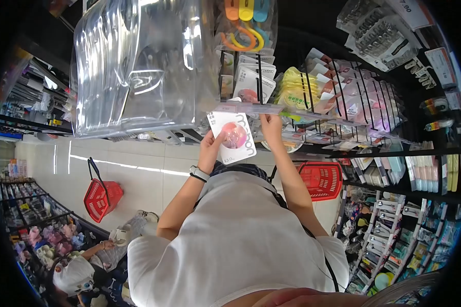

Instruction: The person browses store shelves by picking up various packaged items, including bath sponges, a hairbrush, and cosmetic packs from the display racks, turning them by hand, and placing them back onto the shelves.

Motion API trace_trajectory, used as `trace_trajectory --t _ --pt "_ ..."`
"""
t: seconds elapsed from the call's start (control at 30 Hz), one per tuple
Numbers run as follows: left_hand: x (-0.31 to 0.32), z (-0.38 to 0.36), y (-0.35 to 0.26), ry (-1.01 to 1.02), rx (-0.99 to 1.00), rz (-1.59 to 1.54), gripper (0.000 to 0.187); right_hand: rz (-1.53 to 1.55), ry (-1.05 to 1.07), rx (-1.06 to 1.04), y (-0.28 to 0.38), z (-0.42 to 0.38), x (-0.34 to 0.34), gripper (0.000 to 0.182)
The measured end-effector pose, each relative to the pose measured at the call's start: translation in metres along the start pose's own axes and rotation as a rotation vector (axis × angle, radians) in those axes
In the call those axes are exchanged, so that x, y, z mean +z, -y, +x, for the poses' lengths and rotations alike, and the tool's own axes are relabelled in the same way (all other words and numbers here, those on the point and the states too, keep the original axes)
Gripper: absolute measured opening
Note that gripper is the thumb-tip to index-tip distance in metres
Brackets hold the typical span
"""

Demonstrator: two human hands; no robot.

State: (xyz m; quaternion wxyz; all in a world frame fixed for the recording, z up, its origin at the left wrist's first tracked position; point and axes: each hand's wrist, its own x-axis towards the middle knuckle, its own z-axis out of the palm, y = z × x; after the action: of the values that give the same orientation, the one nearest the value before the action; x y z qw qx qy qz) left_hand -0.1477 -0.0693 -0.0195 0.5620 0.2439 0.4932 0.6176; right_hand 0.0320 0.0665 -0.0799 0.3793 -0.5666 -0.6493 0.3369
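White card with a round pink item on its front (pixel 232 131) is in the left hand (pixel 210 151), just below the shelf edge. Grip is a pinch at the card's left side: thumb on the face beside the pink round, other fingers mostly hidden behind. Probably held by the side so most of the print shows. Face is turned up to the head camera, slight tilt, which suits reading it.

Similar white cards (pixel 251 84) sit in a row behind the pale plastic shelf-edge strip (pixel 256 108). Black wire dividers (pixel 305 91) part the rows nearby, likely to keep each kind in its own lane; yellow packs (pixel 296 94) are to the right.

Right hand (pixel 271 128) is up at that strip, right of the held card and apart from it. Fingers look bent, tips partly hidden at the strip; can't tell if they're pinching anything. Could be steadying on the edge, but that's a guess.

Pose: left elbow bent out to the side, forearm angled up and inward, pale wristwatch (pixel 198 174) at the wrist. Right forearm (pixel 290 166) reaches up and slightly inward, looks straighter than the left. Both hands are in front of the torso, close together but not touching.
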Motion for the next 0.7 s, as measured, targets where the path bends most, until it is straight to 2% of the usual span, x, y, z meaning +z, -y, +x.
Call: trace_trajectory --t 0.07,0.17,0.3,0.4,0.5,0.6,0.7 --pt "-0.003 0.003 0.004 -0.009 0.026 0.004 0.026 0.091 0.002 0.002 0.011 -0.006 -0.004 0.032" --pt "-0.007 0.006 0.006 -0.021 0.037 0.058 0.025 0.142 0.038 -0.083 0.017 -0.007 -0.003 0.022" --pt "-0.002 0.007 -0.003 -0.047 0.051 0.101 0.024 0.177 0.061 -0.05 0.027 -0.003 -0.001 0.021" --pt "-0.003 0.01 -0.003 -0.086 -0.014 0.166 0.023 0.134 0.068 -0.017 0.017 0.0 0.002 0.022" --pt "-0.013 0.018 0.013 -0.092 0.107 0.307 0.021 0.118 0.032 -0.015 0.009 -0.001 0.002 0.025" --pt "-0.028 0.029 0.032 -0.017 0.36 0.487 0.022 0.172 0.003 -0.006 0.021 -0.013 -0.007 0.023" --pt "-0.024 0.023 0.011 -0.001 0.384 0.444 0.022 0.235 0.005 0.028 0.031 -0.027 -0.016 0.021"
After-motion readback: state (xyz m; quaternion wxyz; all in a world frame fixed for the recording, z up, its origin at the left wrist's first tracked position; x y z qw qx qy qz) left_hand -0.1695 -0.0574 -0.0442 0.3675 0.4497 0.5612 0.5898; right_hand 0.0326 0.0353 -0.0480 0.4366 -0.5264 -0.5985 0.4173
